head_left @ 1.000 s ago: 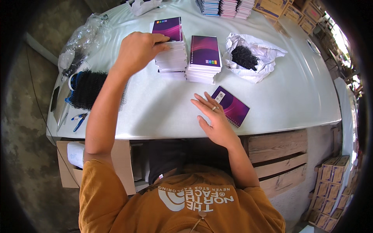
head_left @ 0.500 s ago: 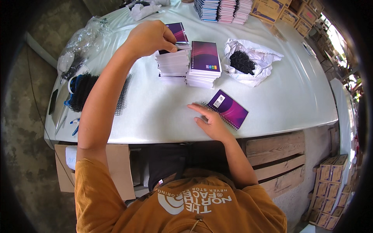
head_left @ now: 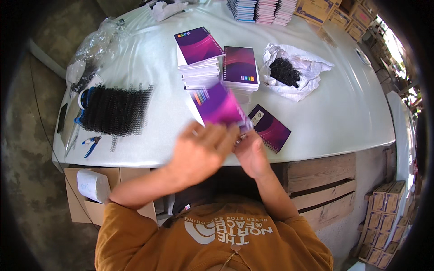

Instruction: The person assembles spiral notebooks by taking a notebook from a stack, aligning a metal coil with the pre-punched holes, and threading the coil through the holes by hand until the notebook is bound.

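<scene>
My left hand (head_left: 201, 147) is closed on the lower edge of a purple notebook (head_left: 219, 106), which is tilted and blurred by motion in front of me. My right hand (head_left: 252, 153) grips the same notebook at its lower right corner; its fingertips are partly hidden. Just beyond, the left notebook stack (head_left: 201, 74) has a purple cover (head_left: 196, 45) lying askew on top. Beside it stands a second stack of purple notebooks (head_left: 239, 65). A spiral-bound notebook (head_left: 273, 128) lies flat on the table right of my right hand.
On the left lie a heap of black spiral coils (head_left: 117, 110) and blue-handled pliers (head_left: 92, 147). An opened white sack (head_left: 309, 81) holds black coils (head_left: 285, 72). Blue and pink stacks (head_left: 264, 11) and cartons (head_left: 314, 9) stand at the back. Below the table edge sits a cardboard box (head_left: 131, 212).
My left hand has come back from the left stack toward me, bringing a notebook. My right hand has turned and moved slightly nearer me, meeting it. The stack's top cover is now fully visible.
</scene>
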`<state>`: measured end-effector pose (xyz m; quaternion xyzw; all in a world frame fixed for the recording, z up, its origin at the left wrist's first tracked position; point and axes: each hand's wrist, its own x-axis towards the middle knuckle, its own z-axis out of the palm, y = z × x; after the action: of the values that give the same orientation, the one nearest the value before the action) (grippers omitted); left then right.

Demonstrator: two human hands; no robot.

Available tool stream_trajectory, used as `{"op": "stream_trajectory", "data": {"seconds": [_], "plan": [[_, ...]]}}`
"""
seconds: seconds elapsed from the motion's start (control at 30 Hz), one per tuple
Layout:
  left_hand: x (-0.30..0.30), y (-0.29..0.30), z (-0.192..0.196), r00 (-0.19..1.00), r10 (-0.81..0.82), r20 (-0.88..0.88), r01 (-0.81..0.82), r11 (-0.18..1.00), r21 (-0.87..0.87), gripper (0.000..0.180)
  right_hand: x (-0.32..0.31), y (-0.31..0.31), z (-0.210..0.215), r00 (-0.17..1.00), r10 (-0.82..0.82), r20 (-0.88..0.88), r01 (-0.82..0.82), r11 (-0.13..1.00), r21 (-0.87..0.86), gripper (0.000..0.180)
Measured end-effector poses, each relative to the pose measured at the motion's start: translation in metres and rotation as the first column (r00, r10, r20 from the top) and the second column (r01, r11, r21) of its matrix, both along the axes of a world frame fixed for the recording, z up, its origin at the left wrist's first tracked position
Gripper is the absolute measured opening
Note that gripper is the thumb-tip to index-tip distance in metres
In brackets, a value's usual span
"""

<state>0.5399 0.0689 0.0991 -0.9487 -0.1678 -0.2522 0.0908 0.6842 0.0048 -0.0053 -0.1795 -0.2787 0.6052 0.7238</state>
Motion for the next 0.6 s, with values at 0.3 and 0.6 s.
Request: {"op": "stream_trajectory", "data": {"seconds": [0.3,0.6], "plan": [[-0.041,0.038,-0.082,0.850,0.419,0.319,0.016,0.586,-0.811,0.053,0.021,0.006,0.005,0.538,-0.055,0.841,0.112,0.994,-0.006,0.028],[-0.099,0.163,-0.084,0.439,0.897,-0.056,-0.897,0.434,-0.086,0.039,0.028,0.017,0.005,0.568,-0.052,0.822,0.088,0.996,0.002,0.030]]}}
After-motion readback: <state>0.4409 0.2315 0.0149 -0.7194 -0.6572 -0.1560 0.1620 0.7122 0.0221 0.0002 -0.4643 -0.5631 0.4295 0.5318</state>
